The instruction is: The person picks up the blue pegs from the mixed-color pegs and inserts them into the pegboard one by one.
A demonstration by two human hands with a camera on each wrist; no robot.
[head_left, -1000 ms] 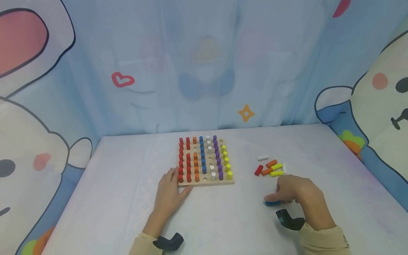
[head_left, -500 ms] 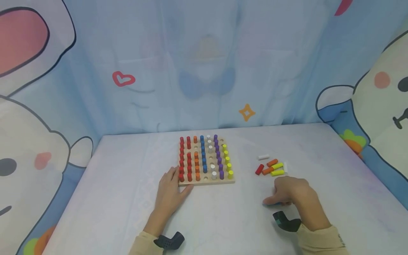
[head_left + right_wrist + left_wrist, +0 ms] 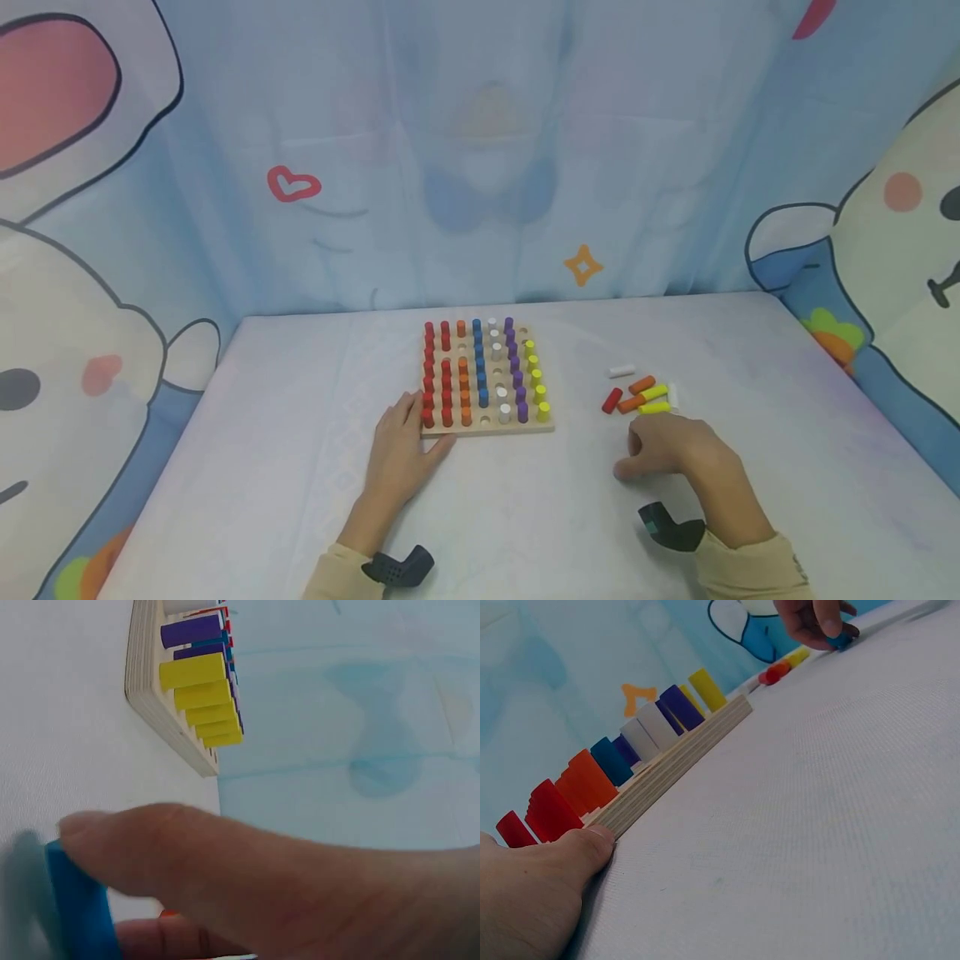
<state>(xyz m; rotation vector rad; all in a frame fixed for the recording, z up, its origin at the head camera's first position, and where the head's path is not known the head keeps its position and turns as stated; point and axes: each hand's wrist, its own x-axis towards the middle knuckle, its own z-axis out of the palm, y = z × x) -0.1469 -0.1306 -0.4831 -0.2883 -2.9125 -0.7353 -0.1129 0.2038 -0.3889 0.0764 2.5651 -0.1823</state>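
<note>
A wooden pegboard (image 3: 491, 427) stands upright with rows of red, orange, blue, white, purple and yellow pegs; a few holes show bare. My left hand (image 3: 401, 458) rests at its front left corner, the thumb (image 3: 585, 851) touching the front edge and the fingers along the left side. To the right, my right hand (image 3: 671, 450) pinches a blue peg (image 3: 81, 907) low over the table. That peg is hidden in the head view, but the left wrist view shows the blue peg (image 3: 840, 640) under the fingers.
Just beyond my right hand lies a loose group of pegs: a red peg (image 3: 612, 401), orange pegs (image 3: 642, 385), yellow pegs (image 3: 655, 407) and white pegs (image 3: 621, 371). A white cloth covers the table (image 3: 300, 433). A printed blue curtain (image 3: 480, 167) hangs behind it.
My right hand has shifted slightly left, and the blue peg, visible under its fingers earlier, is now covered in the head view. My left hand and the pegboard stay put.
</note>
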